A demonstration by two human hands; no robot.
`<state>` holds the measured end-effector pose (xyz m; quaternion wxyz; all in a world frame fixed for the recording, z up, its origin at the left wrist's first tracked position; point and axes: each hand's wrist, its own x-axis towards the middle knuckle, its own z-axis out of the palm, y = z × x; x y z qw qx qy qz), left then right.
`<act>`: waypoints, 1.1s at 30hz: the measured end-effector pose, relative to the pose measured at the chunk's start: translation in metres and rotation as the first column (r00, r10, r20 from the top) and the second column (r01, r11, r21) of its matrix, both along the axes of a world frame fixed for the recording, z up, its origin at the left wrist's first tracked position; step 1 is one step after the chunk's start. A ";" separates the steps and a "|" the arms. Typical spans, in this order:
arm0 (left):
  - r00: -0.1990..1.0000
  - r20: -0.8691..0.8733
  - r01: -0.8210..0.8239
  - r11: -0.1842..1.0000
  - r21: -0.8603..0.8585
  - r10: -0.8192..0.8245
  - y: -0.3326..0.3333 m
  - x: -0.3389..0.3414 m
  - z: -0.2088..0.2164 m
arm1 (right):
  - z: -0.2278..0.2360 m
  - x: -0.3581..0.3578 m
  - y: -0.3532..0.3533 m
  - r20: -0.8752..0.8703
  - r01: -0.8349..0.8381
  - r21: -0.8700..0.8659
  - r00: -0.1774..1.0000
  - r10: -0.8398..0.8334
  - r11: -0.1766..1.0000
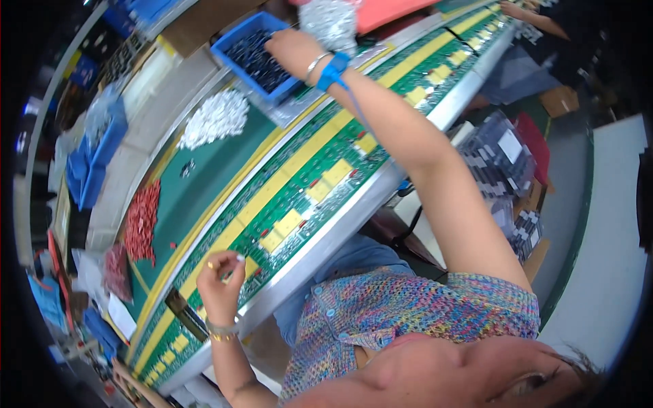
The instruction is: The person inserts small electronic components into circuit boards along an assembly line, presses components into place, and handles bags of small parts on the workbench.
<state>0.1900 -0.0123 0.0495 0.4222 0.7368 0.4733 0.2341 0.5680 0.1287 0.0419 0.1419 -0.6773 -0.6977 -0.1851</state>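
Observation:
My right hand (296, 54) reaches into a blue bin (228, 60) of small black parts (255, 58). Its fingers are bent together at the parts, and whatever they grip is hidden. A blue wrist strap (333, 71) with a cord circles that wrist. Lower left, my left hand (221, 289) is curled with thumb and finger pinched, above the row of green circuit boards (299, 187). Something pale shows at the pinch, too small to name. Yellow block-shaped components (280, 231) and small red ones sit on the boards.
Beyond the boards lie a pile of white parts (216, 121) and a pile of red parts (141, 224) on a green mat. A metal rail (320, 241) edges the near side. Stacked black trays (500, 153) stand at right. Another person's arm (537, 20) shows at upper right.

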 end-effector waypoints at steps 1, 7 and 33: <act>0.999 -0.023 0.045 0.996 0.080 -0.043 -0.004 -0.001 -0.001 | -0.003 0.002 0.000 -0.036 -0.016 0.061 0.999 0.018 0.998; 0.998 0.032 -0.055 0.996 -0.065 0.057 -0.022 -0.003 -0.008 | 0.005 -0.041 -0.029 -0.297 -0.195 0.293 0.912 0.283 0.936; 0.983 -0.184 0.036 0.941 0.336 0.028 -0.026 0.016 -0.029 | -0.012 -0.100 -0.129 -0.835 -0.436 -0.029 0.505 0.218 0.900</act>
